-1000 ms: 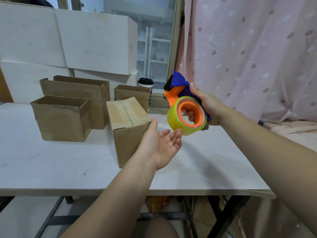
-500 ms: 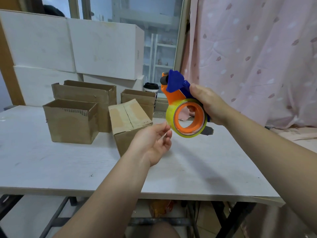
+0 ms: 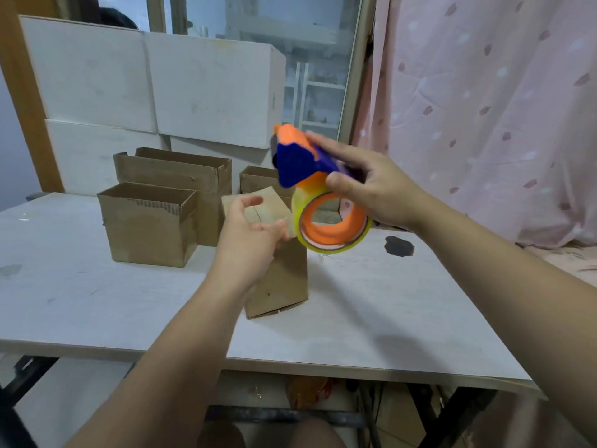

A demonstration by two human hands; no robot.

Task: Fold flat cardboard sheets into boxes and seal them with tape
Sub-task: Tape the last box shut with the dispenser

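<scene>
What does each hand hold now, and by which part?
The right hand grips the tape dispenser by its blue handle, above the roll. The left hand is at the roll's edge; whether it pinches tape cannot be told.

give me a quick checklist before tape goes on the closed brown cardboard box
1. Grip on the orange and blue tape dispenser: ok, the right hand holds its handle.
2. The yellowish tape roll seated on the dispenser's orange hub: ok.
3. Free tape end pulled out: cannot tell; the left hand curls at the roll's edge, blurred.
4. The closed brown cardboard box standing on the white table, top flaps shut: ok.
5. Box steadied: cannot tell; no hand plainly presses it.
</scene>
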